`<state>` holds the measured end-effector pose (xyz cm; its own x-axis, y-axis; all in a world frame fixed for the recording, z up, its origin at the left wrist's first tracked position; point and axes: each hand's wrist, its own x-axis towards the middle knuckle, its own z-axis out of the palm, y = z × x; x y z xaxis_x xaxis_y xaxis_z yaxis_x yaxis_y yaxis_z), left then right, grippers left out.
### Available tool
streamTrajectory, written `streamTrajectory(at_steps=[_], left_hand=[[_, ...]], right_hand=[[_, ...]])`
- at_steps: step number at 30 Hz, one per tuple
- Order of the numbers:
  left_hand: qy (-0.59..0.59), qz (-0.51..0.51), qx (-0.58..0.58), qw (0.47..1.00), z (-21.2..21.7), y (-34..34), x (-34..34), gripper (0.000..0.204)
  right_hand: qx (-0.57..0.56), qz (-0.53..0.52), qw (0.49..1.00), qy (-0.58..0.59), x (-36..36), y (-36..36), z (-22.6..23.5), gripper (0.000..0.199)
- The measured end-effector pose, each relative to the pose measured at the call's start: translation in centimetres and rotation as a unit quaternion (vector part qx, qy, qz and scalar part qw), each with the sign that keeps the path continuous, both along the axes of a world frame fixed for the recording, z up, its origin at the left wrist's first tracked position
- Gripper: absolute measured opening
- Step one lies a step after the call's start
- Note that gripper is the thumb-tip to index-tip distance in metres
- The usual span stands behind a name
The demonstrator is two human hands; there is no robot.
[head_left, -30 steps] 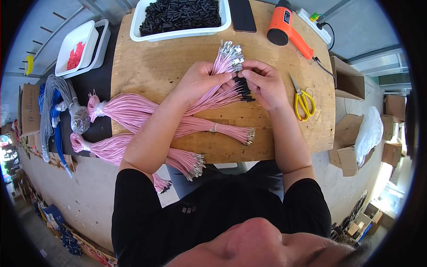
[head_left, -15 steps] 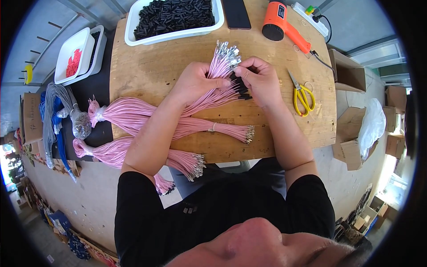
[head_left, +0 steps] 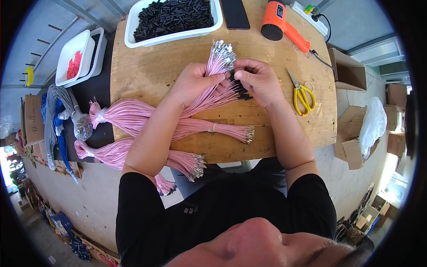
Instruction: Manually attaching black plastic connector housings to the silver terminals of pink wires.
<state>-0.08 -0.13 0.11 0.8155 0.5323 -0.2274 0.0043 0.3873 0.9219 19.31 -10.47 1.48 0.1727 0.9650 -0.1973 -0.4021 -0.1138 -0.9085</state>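
Observation:
My left hand [head_left: 194, 83] is closed around a bundle of pink wires [head_left: 214, 66], whose silvery metal terminals [head_left: 223, 54] fan out above the fist. Close beside those ends, my right hand [head_left: 260, 82] has thumb and forefinger pinched together; what lies between them is too small to make out. Under and between the hands, other pink wires run out to black sleeves [head_left: 242, 94] on the table, partly covered by my right fingers. Nearer me lie more tied pink wire bundles [head_left: 229, 129] with bare metal ends, some passing beneath my left forearm.
On the wooden table [head_left: 155, 66] stand a white tray of black tubes [head_left: 173, 20], a dark phone [head_left: 235, 14], an orange heat gun [head_left: 284, 29] and yellow-handled scissors [head_left: 303, 99]. Left are grey wires [head_left: 57, 107] and a tray of red pieces [head_left: 74, 64]. Cardboard boxes [head_left: 349, 133] flank the right.
The terminal ends in my left hand have shifted slightly left. My right hand's pinched fingertips have come a little away from them and slightly lower.

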Motion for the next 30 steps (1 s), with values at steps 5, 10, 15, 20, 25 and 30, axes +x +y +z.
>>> streamTrajectory(at_steps=[5,10,15,20,25,30], left_hand=[[0.006,-0.015,0.001,1.0,-0.2,0.1,-0.2,0.022],[0.014,0.025,0.038,0.999,0.2,0.1,-0.1,0.021],[0.032,0.039,0.048,0.998,0.6,-0.1,0.1,0.022],[0.039,0.068,0.033,0.996,0.3,-0.1,0.1,0.02],[0.048,0.087,0.019,0.995,0.6,-0.2,0.4,0.018],[0.031,0.089,-0.007,0.996,0.6,-0.1,0.2,0.019]], right_hand=[[-0.006,0.016,0.999,-0.03,0.1,0.3,-1.0,0.02],[0.018,0.005,0.996,-0.084,0.0,0.2,-1.0,0.009],[0.001,0.009,0.998,-0.064,0.1,0.1,-1.2,0.008],[0.012,0.05,0.95,0.307,2.4,0.7,-0.5,0.025],[-0.015,-0.106,0.934,0.341,3.8,0.5,-1.7,0.031],[0.028,-0.044,0.965,0.256,3.2,0.4,-1.5,0.029]])
